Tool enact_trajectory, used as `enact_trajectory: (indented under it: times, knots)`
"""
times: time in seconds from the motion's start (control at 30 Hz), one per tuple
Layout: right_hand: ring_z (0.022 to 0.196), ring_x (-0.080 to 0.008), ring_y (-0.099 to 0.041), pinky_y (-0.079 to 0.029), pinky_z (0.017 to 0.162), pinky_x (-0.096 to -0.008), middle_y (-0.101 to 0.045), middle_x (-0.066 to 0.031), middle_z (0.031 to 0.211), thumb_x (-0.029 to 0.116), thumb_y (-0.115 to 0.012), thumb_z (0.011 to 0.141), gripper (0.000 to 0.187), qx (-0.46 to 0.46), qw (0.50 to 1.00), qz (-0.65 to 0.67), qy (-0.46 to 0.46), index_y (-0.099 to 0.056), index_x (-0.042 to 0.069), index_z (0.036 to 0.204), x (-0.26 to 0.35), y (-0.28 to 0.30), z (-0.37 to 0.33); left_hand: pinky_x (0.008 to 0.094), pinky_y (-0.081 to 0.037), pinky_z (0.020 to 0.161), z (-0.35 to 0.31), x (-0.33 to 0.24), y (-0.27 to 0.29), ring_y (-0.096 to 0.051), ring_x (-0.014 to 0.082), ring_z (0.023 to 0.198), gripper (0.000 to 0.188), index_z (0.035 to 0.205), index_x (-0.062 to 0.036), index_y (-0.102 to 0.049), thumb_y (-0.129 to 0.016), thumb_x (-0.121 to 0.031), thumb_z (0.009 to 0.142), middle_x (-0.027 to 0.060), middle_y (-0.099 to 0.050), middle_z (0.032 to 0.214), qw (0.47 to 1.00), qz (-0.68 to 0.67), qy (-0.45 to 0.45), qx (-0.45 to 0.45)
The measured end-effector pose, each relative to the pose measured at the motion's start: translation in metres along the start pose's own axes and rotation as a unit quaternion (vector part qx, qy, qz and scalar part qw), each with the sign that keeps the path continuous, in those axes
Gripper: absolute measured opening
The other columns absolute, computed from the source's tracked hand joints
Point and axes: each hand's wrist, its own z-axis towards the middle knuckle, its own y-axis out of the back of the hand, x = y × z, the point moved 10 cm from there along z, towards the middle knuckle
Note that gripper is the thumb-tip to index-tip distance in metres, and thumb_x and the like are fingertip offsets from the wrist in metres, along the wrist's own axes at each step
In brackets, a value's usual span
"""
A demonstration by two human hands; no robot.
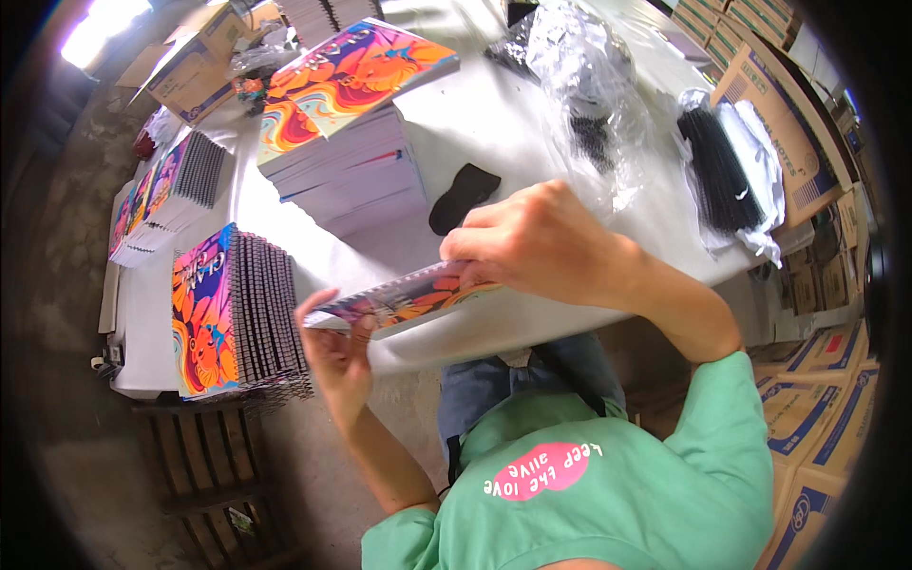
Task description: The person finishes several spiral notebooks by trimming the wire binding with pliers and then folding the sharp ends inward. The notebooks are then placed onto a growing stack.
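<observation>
A thin notebook (425, 302) with a bright orange, purple and blue cover is held up at the table's near edge, tilted so its face looks narrow. My left hand (339, 353) grips its left end, thumb on the cover. Fingers of my right hand (543, 239) are closed at the right part of its upper edge, where a row of holes or binding loops runs; I cannot tell which. Just beyond lies a small black flat piece (464, 198) with rounded ends. Further back rises a tall stack of matching notebooks (353, 81), its page edges facing me.
Spiral-bound notebooks (237, 313) are piled at the left table edge, with another pile (171, 195) behind. Clear plastic bags (584, 66) and black binding combs (719, 171) lie on the white-covered table (418, 353). Cardboard boxes (817, 418) stand right, a wooden slatted pallet (209, 465) lower left.
</observation>
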Motion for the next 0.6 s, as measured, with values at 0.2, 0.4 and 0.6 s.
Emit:
enact_trajectory:
  times: [0.2, 0.4, 0.6]
  knots:
    - [0.091, -0.0146, -0.062, -0.052, 0.074, -0.0284, -0.064, -0.0069, 0.097, -0.003, -0.075, 0.064, 0.049, -0.091, 0.792, 0.564, -0.215, -0.056, 0.006, 0.109, -0.082, -0.069, -0.054, 0.0254, -0.044, 0.084, -0.025, 0.057, -0.009, -0.050, 0.0157, 0.102, 0.056, 0.124, -0.0020, -0.037, -0.065, 0.008, 0.077, 0.0074, -0.051, 0.110, 0.993, -0.084, 0.079, -0.038]
    - [0.091, -0.0123, -0.056, -0.045, 0.076, -0.0238, -0.055, -0.0016, 0.095, -0.012, -0.058, 0.068, 0.048, -0.172, 0.757, 0.581, -0.243, -0.050, 0.004, 0.113, -0.075, -0.124, -0.081, 0.0321, -0.041, 0.089, -0.035, 0.062, 0.002, -0.049, 0.0183, 0.103, 0.065, 0.119, -0.0036, -0.039, -0.077, 0.004, 0.067, 0.0070, -0.050, 0.109, 0.997, 0.058, -0.014, -0.048]
    - [0.081, -0.0114, -0.054, -0.042, 0.072, -0.0241, -0.054, -0.0037, 0.085, -0.007, -0.060, 0.066, 0.026, -0.245, 0.748, 0.520, -0.331, -0.056, 0.005, 0.088, -0.084, -0.158, -0.107, 0.0394, -0.034, 0.100, -0.045, 0.080, -0.005, -0.043, 0.0236, 0.116, 0.080, 0.127, -0.0030, -0.034, -0.082, -0.003, 0.063, 0.0114, -0.047, 0.118, 0.986, 0.143, 0.061, -0.053]
